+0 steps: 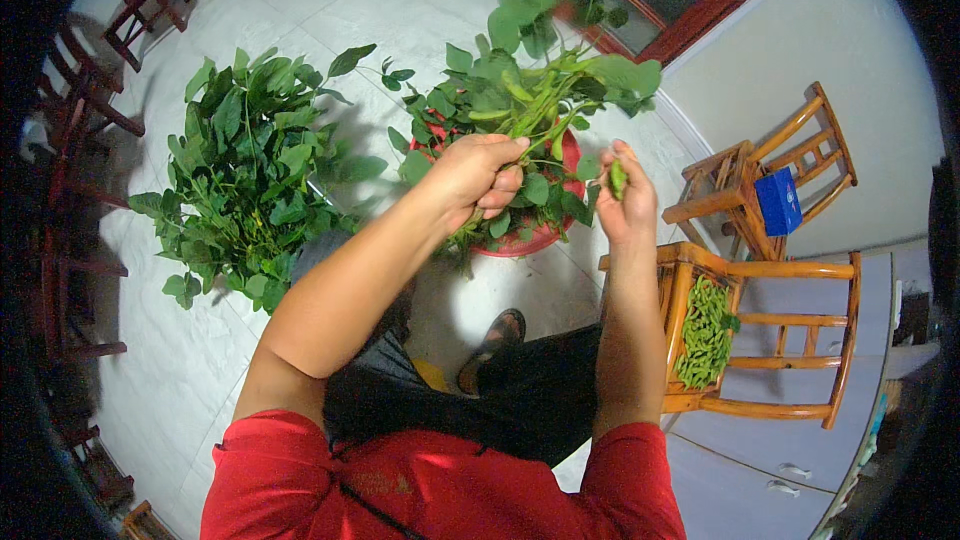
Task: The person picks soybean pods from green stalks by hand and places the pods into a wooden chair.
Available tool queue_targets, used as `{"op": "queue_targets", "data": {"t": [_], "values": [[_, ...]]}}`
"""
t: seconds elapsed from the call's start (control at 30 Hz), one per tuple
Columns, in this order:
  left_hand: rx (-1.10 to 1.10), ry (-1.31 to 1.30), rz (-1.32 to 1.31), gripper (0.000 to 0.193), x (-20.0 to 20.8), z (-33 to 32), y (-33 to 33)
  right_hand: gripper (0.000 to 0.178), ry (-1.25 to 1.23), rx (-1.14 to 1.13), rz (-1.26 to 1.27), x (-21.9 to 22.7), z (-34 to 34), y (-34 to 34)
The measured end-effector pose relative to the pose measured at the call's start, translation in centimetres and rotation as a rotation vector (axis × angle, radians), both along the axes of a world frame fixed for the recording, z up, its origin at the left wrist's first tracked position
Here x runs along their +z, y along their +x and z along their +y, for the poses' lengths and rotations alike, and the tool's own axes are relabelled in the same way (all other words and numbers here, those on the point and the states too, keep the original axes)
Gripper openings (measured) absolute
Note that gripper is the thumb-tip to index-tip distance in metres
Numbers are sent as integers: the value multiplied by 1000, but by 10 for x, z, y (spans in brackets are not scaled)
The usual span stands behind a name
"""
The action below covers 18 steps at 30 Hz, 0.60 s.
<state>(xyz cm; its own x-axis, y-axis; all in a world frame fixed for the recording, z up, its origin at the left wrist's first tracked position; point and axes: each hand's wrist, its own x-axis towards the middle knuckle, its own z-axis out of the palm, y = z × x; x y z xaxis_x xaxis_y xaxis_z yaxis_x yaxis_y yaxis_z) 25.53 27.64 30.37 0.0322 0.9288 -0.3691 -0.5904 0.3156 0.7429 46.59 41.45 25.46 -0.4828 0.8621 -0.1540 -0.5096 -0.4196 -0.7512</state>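
My left hand is closed round the stem of a leafy soybean plant, which has green pods along it and reaches away to the upper right. A little to the right, my right hand is raised with its fingers curled round a green soybean pod. Beneath the plant stands a red basin with leaves and stems in it, partly covered by the foliage. Picked green pods lie heaped on the seat of a wooden chair at my right.
A big pile of leafy soybean plants lies on my left. The wooden chair with the pods stands close to my right arm; behind it another chair carries a blue box. Dark chairs line the far left. A red-framed door is ahead.
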Motion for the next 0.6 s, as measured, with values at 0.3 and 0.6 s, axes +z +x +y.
{"op": "queue_targets", "data": {"t": [0.3,0.6], "values": [[-114,-11,64,23,-3,0,15,15,472,53,-461,4,-20,-22],[105,39,439,18,-9,3,37,24,679,-364,-1182,-17,-4,-28]]}}
